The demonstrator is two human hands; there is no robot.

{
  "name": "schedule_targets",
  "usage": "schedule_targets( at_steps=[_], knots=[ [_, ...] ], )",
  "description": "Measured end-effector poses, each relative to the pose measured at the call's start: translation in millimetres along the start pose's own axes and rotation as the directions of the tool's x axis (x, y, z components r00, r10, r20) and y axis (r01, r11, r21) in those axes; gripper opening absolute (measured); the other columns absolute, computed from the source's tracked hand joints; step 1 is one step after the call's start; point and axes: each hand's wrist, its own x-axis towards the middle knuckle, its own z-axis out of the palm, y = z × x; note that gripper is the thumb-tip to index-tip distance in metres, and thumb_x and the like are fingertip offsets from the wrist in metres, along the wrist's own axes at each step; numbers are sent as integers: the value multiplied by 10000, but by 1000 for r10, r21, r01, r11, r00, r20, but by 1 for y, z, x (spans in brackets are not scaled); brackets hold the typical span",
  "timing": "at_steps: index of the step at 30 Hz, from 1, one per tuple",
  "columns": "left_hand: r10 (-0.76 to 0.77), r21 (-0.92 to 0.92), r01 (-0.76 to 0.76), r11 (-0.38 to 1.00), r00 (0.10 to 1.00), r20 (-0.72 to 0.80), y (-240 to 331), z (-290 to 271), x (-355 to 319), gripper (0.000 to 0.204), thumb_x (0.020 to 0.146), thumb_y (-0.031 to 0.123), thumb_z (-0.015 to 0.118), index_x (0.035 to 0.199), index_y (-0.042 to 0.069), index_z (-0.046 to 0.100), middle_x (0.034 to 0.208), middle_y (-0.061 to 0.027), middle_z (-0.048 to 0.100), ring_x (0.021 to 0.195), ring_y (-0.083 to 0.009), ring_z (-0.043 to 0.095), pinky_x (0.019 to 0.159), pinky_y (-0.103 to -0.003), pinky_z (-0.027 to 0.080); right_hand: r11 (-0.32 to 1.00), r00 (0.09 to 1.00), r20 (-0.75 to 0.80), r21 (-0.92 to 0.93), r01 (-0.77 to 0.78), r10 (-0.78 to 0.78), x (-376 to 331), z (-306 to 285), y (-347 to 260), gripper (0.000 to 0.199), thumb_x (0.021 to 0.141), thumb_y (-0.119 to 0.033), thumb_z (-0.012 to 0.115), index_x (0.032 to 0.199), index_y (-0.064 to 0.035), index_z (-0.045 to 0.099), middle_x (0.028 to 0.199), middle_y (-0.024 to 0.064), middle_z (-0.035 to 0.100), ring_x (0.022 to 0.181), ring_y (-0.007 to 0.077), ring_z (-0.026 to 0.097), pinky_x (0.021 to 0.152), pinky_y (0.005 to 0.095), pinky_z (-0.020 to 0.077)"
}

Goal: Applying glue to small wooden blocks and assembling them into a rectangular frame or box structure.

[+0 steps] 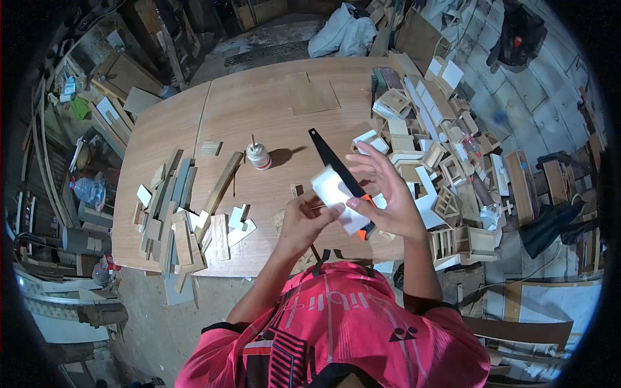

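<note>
Far left of the fingers, past the edge of the wooden tabletop (162, 123), a clear, blue-tinted plastic bottle (89, 189) among timber offcuts

Closer, yet well left of the left fingers, a loose heap of wooden strips (183, 244), some bare, some grey, at slanting angles; beyond it, a small wooden block (209, 148)

Next toward the fingers, a long wooden strip (222, 184) and, on its near side, a small white-faced corner piece (239, 217)

Ahead and left of the fingers, a squat white pot (258, 157), upright, with a thin stick out of its mouth

Left hand (299, 220) bent round the lower left of a white-faced rectangular piece (338, 197), thumb across its face, fingers grasping it clear above the tabletop

Far ahead of the fingers, a thin flat board (314, 96); behind the piece, a black-bladed handsaw (326, 150) with orange on its handle, tip pointing away

Right hand (391, 200) with fingers raised, spread and released, thumb overlapping the piece's right edge; any pressure from that thumb impossible to tell

Right of the right fingers, a crowded pile of small wooden boxes and frames (435, 157), many white-faced; farther right, a hanging black bag (517, 40) and a dark cloth (546, 229)
</note>
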Motion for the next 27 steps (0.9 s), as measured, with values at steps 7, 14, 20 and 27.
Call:
schedule_targets(
  at_steps=[7, 14, 20, 27],
  knots=[
    [-118, -325, 20, 945, 952, -284, -18, 11, 3, 288, 944, 119, 643, 1170, -20, 531, 1104, -96, 625, 991, -188, 653, 906, -365, 554, 827, 999, -22, -562, 27, -47, -32, 23, 8, 731, 710, -160, 832, 1364, -65, 520, 1302, 169, 582, 1194, 325, 576, 991, 393, 464],
    [13, -619, 12, 785, 999, 35, -52, -20, 3, 337, 974, 242, 615, 1170, -22, 541, 1047, -96, 646, 1056, -223, 636, 1008, -416, 510, 906, 999, -40, -422, -26, 10, -35, 8, 11, 571, 766, -60, 765, 1303, -84, 574, 1235, 162, 631, 1131, 330, 615, 937, 402, 507],
    [-13, -218, 23, 976, 999, 48, -7, -28, -12, 348, 988, 181, 588, 1196, -96, 620, 1088, -123, 666, 1034, -216, 643, 990, -423, 543, 897, 992, 76, -438, -58, 102, -35, -14, 5, 588, 739, -45, 787, 1296, -97, 608, 1262, 121, 638, 1152, 274, 616, 977, 369, 488],
    [-13, -239, 21, 971, 999, 34, -11, -32, -23, 352, 969, 219, 618, 1195, -50, 644, 1126, -138, 664, 1026, -229, 656, 976, -416, 552, 901, 992, 112, -433, -4, 59, -33, -11, 4, 672, 649, 47, 805, 1282, -81, 620, 1278, 109, 639, 1177, 264, 611, 994, 358, 482]
  ],
)
